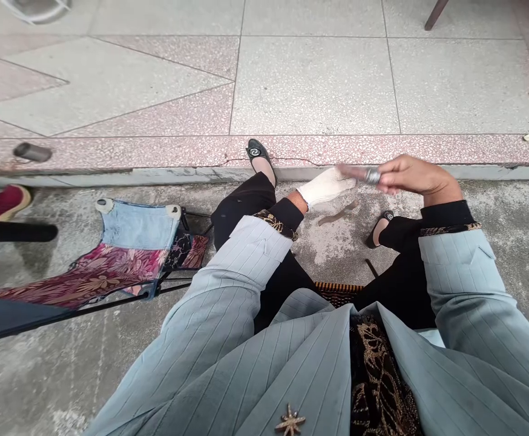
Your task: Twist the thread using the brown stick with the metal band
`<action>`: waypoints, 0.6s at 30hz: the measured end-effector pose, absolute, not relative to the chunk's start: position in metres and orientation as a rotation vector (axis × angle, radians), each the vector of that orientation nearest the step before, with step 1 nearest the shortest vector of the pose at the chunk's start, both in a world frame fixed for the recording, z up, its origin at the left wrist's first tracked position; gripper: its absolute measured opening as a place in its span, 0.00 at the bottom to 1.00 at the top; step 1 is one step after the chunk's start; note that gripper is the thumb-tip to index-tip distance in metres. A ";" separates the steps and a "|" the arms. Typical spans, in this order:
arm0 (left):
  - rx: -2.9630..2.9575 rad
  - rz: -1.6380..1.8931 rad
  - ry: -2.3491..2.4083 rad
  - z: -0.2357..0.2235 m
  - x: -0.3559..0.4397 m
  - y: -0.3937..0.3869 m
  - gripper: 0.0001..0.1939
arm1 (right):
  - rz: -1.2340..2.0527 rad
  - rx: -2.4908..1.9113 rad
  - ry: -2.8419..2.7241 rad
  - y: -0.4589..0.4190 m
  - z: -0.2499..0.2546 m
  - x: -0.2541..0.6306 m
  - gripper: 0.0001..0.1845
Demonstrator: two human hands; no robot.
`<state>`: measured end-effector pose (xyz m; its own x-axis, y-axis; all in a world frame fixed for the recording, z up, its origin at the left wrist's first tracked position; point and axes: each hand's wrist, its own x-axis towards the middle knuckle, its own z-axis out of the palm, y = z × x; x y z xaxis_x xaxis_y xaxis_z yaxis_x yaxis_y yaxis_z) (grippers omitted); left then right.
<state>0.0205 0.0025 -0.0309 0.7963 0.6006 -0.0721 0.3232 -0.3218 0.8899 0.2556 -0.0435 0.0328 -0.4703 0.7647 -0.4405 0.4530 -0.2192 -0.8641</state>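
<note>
My left hand [327, 186] wears a white knit glove, its fingers drawn together and pointing right; what they hold, if anything, is hidden. Bare, my right hand [412, 175] is closed round a thin tool [371, 176] with a silvery wrapped grip and a brownish, blurred blade-like end. That end reaches left across the gloved fingertips; its exact kind is unclear. On the concrete below the hands lies a curved brown strip [338, 213].
A raised tiled step [314, 85] runs in front of my feet. At the left stands a folding chair [123, 260] with denim and floral fabric. A dark cylinder [32, 152] lies on the step, and a person's red shoe [3, 203] shows at the left edge.
</note>
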 end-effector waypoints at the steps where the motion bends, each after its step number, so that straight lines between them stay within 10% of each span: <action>1: 1.933 0.325 0.676 -0.030 0.022 0.001 0.14 | 1.599 -1.484 -1.645 -0.044 0.035 0.259 0.23; 18: 2.274 0.145 0.670 -0.045 0.033 -0.004 0.17 | 0.677 -2.345 -1.934 -0.017 0.002 0.263 0.17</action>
